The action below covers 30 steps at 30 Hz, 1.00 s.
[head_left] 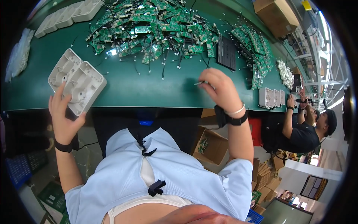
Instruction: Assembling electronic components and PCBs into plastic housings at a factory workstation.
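Note:
My left hand [64, 115] is at a white plastic housing [89, 87] with molded compartments and round seats inside. Its fingers reach over the near left side into the housing, and the thumb lies by the lower corner. To the right, my right hand [220, 89] is raised over the green table, fingers pinched on a small thin piece [198, 83], dark with a pale edge. Its exact kind is too small and blurred to make out. Beyond both hands lies a large heap of green circuit boards [149, 31] with black wires and small white connectors.
Behind my right hand stands a black tray [226, 53], with more circuit boards [257, 48] beyond it. Further white housings [67, 16] line the far left, near a clear plastic bag [19, 56]. At the right are small white parts [285, 74], more housings [266, 98] and a co-worker [302, 130].

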Available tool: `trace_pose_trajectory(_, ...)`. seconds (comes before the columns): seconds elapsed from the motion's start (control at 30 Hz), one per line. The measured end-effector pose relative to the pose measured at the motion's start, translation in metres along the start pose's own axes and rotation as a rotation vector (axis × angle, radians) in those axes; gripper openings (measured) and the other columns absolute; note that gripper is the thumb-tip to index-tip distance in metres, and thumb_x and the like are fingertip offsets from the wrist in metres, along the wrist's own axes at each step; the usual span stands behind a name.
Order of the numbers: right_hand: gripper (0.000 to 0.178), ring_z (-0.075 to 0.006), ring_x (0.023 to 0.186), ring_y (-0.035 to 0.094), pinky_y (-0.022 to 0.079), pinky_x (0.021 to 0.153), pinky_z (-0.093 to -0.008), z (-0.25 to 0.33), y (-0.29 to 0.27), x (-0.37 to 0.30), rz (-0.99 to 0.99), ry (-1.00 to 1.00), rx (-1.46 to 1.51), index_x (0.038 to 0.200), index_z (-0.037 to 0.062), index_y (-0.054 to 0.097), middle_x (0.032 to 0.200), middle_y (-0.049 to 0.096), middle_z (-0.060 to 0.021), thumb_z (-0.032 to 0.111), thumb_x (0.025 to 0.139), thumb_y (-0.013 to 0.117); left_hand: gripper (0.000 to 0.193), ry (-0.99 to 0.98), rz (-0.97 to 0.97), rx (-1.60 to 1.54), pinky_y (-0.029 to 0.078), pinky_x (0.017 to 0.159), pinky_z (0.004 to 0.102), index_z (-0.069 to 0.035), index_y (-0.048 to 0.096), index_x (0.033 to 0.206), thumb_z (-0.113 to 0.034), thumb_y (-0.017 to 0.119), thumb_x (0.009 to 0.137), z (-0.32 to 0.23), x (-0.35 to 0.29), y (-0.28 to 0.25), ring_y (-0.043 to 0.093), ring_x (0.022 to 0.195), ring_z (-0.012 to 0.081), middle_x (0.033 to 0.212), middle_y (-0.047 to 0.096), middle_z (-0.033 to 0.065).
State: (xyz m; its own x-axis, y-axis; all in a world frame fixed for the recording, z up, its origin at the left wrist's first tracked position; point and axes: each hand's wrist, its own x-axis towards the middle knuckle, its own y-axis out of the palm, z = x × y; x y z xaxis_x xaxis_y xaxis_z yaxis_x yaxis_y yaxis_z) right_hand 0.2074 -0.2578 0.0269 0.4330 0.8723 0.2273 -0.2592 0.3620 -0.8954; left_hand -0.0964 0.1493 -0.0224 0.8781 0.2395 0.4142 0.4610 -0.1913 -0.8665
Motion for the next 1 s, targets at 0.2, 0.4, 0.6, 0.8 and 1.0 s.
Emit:
trace_pose_trajectory(0.2,0.022,-0.0337,0.092,0.066,0.055,0.079,-0.0421,0.027,0.002,-0.024,0.130,-0.055,0.092,0.098,0.0049,0.067,0.100,0.068,-0.0105,-0.002,0.078,0.072,0.062,0.056,-0.031,-0.013,0.026,0.118,0.0622,-0.008,0.058,0.122,-0.020,0.077,0.064,0.004,0.005,-0.004,0.048,0.139,0.0425,0.155,0.050,0.0199)
trace_pose_trajectory(0.4,0.023,-0.0343,0.093,0.066,0.055,0.080,-0.0414,0.021,-0.016,-0.036,0.021,0.064,-0.140,0.099,0.0042,0.067,0.103,0.069,-0.0112,-0.005,0.078,0.070,0.063,0.110,-0.084,-0.134,0.027,0.119,0.0591,-0.007,0.059,0.124,-0.019,0.075,0.064,-0.004,0.016,-0.010,0.047,0.140,0.0449,0.154,0.049,0.0232)
trace_pose_trajectory(0.6,0.025,-0.0281,0.089,0.066,0.055,0.077,-0.0380,-0.020,-0.010,-0.031,-0.145,0.277,-0.108,0.104,0.0020,0.068,0.105,0.068,-0.0119,-0.006,0.080,0.070,0.064,0.149,-0.061,-0.394,0.037,0.115,0.0529,-0.007,0.061,0.123,-0.018,0.076,0.061,-0.046,0.029,0.003,0.051,0.136,0.0470,0.153,0.049,0.0263)
trace_pose_trajectory(0.8,0.027,-0.0241,0.082,0.064,0.053,0.070,-0.0328,-0.073,-0.020,-0.044,0.027,0.325,-0.023,0.104,0.0015,0.069,0.103,0.067,-0.0104,-0.005,0.078,0.074,0.064,0.186,0.044,-0.567,0.041,0.112,0.0506,-0.004,0.063,0.120,-0.017,0.079,0.059,-0.082,0.041,0.023,0.051,0.136,0.0470,0.150,0.049,0.0293)
trace_pose_trajectory(1.0,0.010,-0.0182,0.080,0.064,0.053,0.065,-0.0278,-0.068,-0.029,-0.054,-0.014,0.714,0.403,0.098,0.0002,0.069,0.100,0.066,-0.0080,0.002,0.089,0.073,0.061,0.216,0.113,-0.538,0.042,0.112,0.0498,-0.001,0.064,0.115,-0.016,0.082,0.058,-0.101,0.045,0.037,0.051,0.134,0.0482,0.153,0.045,0.0300)
